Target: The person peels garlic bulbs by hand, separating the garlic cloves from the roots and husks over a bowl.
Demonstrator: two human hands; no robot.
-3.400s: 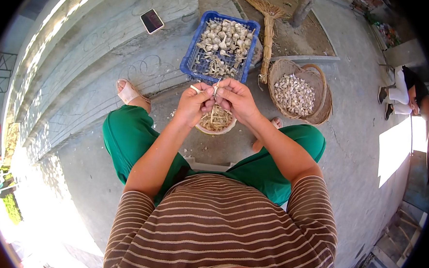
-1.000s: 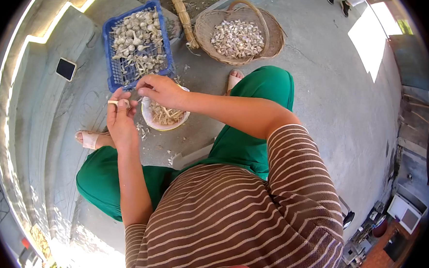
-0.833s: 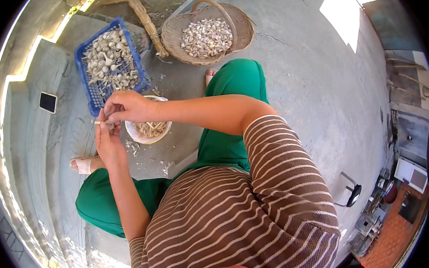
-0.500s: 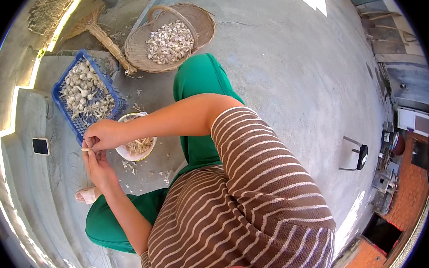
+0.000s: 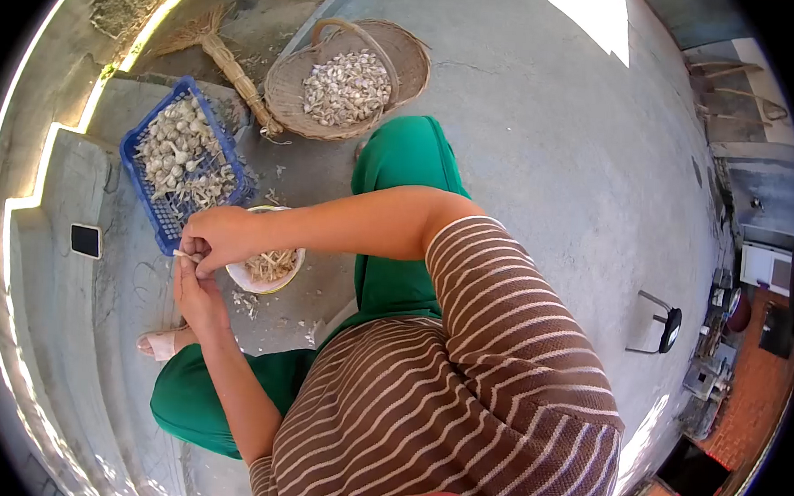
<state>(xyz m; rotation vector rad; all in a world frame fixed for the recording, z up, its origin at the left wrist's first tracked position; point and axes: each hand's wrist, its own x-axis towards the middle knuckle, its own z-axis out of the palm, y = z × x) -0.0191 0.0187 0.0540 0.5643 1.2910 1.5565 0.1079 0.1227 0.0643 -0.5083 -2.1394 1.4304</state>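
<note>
My right hand [image 5: 221,236] and my left hand [image 5: 200,301] meet fingertip to fingertip, both closed in a pinch on a small garlic piece with a pale stem end [image 5: 184,255] poking out. The fingers cover most of it. Just beneath my right wrist stands a white bucket [image 5: 253,284] with a yellow rim, partly hidden by the forearm, with dry stalks and husks [image 5: 272,264] inside. Beyond the hands is a blue plastic crate [image 5: 166,229] that contains garlic bulbs [image 5: 180,145] and loose stalks.
A handled wicker basket [image 5: 412,67] of separated garlic cloves [image 5: 346,87] stands past my right knee. Near it lies a straw broom [image 5: 235,76]. A phone [image 5: 85,241] rests on the concrete step at left. Husk scraps [image 5: 247,306] litter the floor. Far right is a black stool [image 5: 667,327].
The whole scene has shifted slightly rightward as my head moved. Both hands remain together, the fingers a little repositioned around the garlic piece.
</note>
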